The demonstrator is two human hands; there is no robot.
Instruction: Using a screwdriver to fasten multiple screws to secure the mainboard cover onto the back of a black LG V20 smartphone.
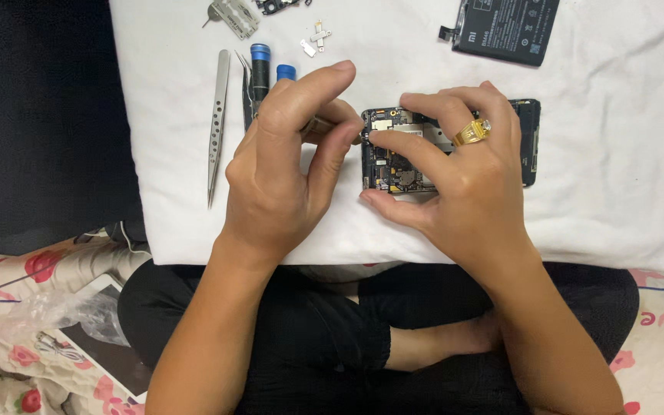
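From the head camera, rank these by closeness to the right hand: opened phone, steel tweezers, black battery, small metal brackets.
1. Opened phone: under the right hand, touched.
2. Small metal brackets and black battery: above, too close to call.
3. Steel tweezers: far left, beyond the left hand.

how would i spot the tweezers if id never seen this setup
Start at the white pillow across the person's lap and go to its left part, left of the left hand. The tweezers lie there lengthwise: long, slim, silver, with a row of holes, unlike the blue-capped screwdrivers beside them.

A black rectangular battery label [507,27] with pale print lies top right on the white cushion [616,154].
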